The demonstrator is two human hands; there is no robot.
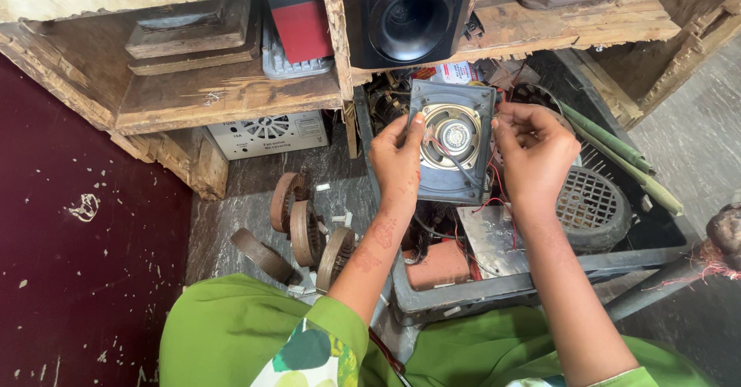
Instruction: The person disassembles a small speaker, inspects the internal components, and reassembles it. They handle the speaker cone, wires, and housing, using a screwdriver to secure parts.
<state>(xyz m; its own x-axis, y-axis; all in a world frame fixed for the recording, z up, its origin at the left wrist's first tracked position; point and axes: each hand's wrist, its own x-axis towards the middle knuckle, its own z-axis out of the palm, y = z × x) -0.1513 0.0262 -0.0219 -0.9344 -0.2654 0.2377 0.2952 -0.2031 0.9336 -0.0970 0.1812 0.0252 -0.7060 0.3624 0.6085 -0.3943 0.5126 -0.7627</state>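
Both hands, left hand [396,159] and right hand [532,152], are clamping a grey speaker panel [454,141] by its sides. It is hovering over a grey crate [463,294] of scrap parts.

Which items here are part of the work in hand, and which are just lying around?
In hand: speaker panel, held by left hand and right hand; its red wires.

Lying about: crate, fan grille, black speaker, white box, metal rings, green tubes.
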